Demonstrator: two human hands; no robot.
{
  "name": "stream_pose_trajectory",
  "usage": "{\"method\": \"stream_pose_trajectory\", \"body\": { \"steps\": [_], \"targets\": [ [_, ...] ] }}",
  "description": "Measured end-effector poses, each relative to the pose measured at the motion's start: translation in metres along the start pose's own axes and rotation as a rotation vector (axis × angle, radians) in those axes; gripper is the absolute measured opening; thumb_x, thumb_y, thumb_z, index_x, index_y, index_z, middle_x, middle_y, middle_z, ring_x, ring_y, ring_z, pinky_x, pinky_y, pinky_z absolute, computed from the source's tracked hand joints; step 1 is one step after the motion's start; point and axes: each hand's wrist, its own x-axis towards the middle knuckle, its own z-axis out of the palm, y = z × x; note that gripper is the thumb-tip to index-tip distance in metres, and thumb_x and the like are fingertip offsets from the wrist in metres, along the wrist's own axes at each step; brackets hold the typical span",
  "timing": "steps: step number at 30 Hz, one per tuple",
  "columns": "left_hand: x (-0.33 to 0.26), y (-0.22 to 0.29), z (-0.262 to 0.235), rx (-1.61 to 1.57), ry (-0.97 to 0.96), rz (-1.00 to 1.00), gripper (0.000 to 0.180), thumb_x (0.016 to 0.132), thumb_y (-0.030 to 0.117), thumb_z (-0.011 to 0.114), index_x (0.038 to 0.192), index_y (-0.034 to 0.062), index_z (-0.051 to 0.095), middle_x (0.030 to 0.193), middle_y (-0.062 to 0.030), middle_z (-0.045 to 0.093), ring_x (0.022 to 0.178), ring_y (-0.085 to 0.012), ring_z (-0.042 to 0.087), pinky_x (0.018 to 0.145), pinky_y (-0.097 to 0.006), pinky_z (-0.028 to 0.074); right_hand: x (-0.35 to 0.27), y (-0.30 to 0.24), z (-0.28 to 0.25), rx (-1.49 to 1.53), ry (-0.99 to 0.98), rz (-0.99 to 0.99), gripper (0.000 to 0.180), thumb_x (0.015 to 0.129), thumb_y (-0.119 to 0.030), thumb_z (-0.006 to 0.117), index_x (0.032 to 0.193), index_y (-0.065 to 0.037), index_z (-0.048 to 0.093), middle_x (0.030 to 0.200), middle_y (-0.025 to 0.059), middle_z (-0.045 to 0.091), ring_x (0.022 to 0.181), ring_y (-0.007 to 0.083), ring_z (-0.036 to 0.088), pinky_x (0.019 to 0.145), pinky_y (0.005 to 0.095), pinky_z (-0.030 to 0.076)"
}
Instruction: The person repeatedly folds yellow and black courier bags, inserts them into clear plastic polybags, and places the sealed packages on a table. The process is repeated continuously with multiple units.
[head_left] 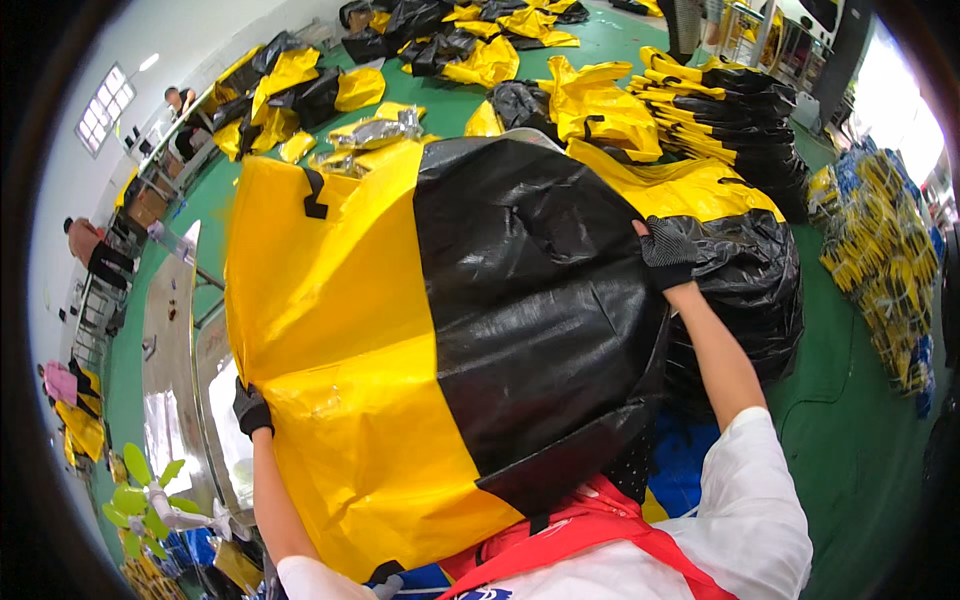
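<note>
A large yellow and black plastic bag [370, 300] is spread wide in front of my body, its yellow half on the left and its black half on the right. My left hand [252, 410], in a dark glove, grips the yellow edge. On the far right edge, my right hand [666, 255] holds the black part, its thumb bare beyond a dark fingerless glove. A short black strap loop [315, 193] shows near the upper left corner. The bag's surface is creased, and it hides most of what lies beneath.
Behind the bag, to the right, sits another black and yellow bag [745, 280]. A tall folded stack [720, 120] and a bundled pile [880, 270] stand farther right. At left are a shiny table [165, 350] and a green-bladed fan [145, 500]. Several people work along the left wall.
</note>
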Motion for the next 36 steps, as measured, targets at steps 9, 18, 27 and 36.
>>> {"method": "stream_pose_trajectory", "body": {
  "steps": [9, 18, 27, 36],
  "targets": [
    [-0.08, 0.152, 0.002, 0.048, -0.112, 0.76, 0.071, 0.081, 0.03, 0.059, 0.139, 0.0056, 0.026, 0.144, -0.0193, 0.026, 0.133, -0.0378, 0.023, 0.108, -0.045, 0.018, 0.169, -0.067, 0.057, 0.333, -0.747, -0.182, 0.072, 0.072, -0.052, 0.064, 0.115, 0.003, 0.045, 0.108, 0.0186, 0.055, 0.101, 0.0279, 0.05, 0.087, 0.0348, 0.039],
    [-0.134, 0.26, 0.074, 0.121, -0.566, 1.058, 0.078, 0.077, 0.061, 0.052, 0.14, 0.0184, 0.031, 0.144, -0.0136, 0.028, 0.134, -0.0393, 0.017, 0.106, -0.059, 0.006, 0.173, -0.255, 0.039, 0.277, -0.137, -0.557, 0.035, 0.076, -0.023, 0.062, 0.107, -0.007, 0.061, 0.103, 0.0172, 0.062, 0.098, 0.0341, 0.057, 0.086, 0.0403, 0.044],
    [-0.086, 0.199, 0.111, -0.088, -0.683, 0.697, 0.061, 0.087, 0.049, 0.048, 0.133, 0.0099, 0.04, 0.135, -0.0146, 0.039, 0.125, -0.0298, 0.033, 0.105, -0.044, 0.023, -0.089, -0.111, -0.044, 0.335, -0.808, -0.709, 0.06, 0.074, -0.02, 0.062, 0.131, -0.012, 0.045, 0.1, 0.0163, 0.06, 0.085, 0.0346, 0.059, 0.069, 0.0406, 0.049],
    [-0.017, -0.008, -0.096, -0.073, -0.42, 0.142, 0.052, 0.09, 0.043, 0.047, 0.128, 0.0067, 0.047, 0.125, -0.0128, 0.05, 0.115, -0.0246, 0.045, 0.099, -0.038, 0.032, -0.097, -0.109, -0.038, -0.041, -0.882, -0.737, 0.065, 0.074, -0.008, 0.056, 0.134, -0.028, 0.041, 0.112, 0.014, 0.055, 0.088, 0.0325, 0.057, 0.072, 0.0414, 0.048]
  ]
}}
